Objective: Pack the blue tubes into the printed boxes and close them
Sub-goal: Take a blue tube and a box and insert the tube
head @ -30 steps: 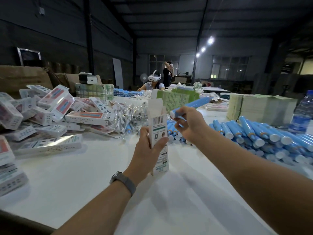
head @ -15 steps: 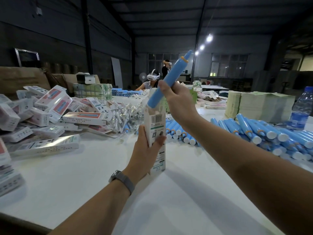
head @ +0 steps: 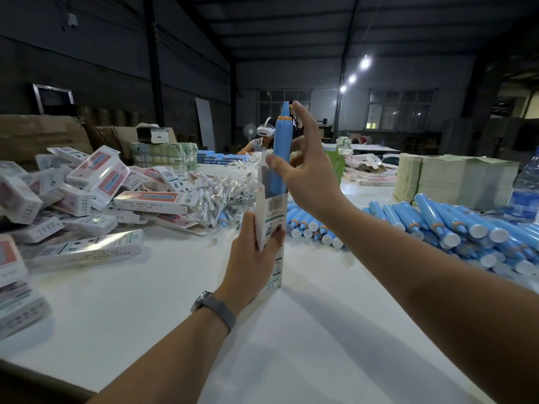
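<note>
1. A printed box (head: 269, 225) is held upright at frame centre by the left hand (head: 250, 258), fingers curled round its lower half; its top flap stands open.
2. A blue tube (head: 280, 153) stands partly inside the box, long axis vertical, pointed tip up, with an orange ring below the tip.
3. The tube is touched by the right hand (head: 309, 170): thumb against its side, the other fingers straight and spread.
4. Loose blue tubes (head: 455, 225) with white caps lie heaped at right; glossy packed boxes (head: 96, 182) are piled at left on the smooth white table (head: 163, 313).
</note>
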Action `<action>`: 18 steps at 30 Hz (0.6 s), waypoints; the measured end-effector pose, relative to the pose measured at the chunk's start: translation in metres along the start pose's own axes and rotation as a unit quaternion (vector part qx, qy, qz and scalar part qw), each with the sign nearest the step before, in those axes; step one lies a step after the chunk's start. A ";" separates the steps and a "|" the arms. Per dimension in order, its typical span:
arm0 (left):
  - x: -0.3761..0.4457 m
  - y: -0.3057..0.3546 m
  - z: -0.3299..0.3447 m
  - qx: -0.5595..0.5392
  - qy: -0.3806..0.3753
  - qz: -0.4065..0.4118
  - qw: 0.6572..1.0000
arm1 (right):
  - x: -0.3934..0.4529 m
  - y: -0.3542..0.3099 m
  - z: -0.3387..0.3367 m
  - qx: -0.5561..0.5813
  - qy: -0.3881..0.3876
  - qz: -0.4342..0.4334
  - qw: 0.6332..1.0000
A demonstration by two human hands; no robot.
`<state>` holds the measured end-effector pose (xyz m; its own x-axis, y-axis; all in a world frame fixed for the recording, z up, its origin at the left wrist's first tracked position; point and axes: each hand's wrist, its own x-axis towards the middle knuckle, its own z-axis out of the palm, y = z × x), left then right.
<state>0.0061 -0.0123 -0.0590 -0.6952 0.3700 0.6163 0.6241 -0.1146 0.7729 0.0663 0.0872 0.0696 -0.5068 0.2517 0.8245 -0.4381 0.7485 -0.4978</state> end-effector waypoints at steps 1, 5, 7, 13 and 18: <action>0.000 0.000 -0.001 0.007 0.004 0.001 1.000 | 0.003 -0.001 0.000 -0.008 0.003 -0.002 1.000; 0.001 0.001 -0.005 0.055 0.040 0.009 0.998 | 0.007 -0.003 0.006 -0.059 -0.008 -0.016 0.998; 0.003 -0.001 -0.010 0.067 0.056 0.013 0.996 | 0.006 -0.004 0.010 -0.054 -0.021 -0.018 0.998; 0.009 -0.011 -0.016 0.091 0.106 0.033 0.990 | 0.009 -0.007 0.032 -0.131 -0.010 -0.068 0.989; 0.018 -0.020 -0.021 0.110 0.161 0.028 0.980 | -0.004 0.011 0.057 -0.126 -0.046 -0.077 0.988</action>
<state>-0.0265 -0.0230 -0.0607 -0.7117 0.0539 0.7004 0.7021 0.0872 0.7067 0.0207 0.0594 0.0454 -0.5190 0.0757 0.8514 -0.3224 0.9052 -0.2770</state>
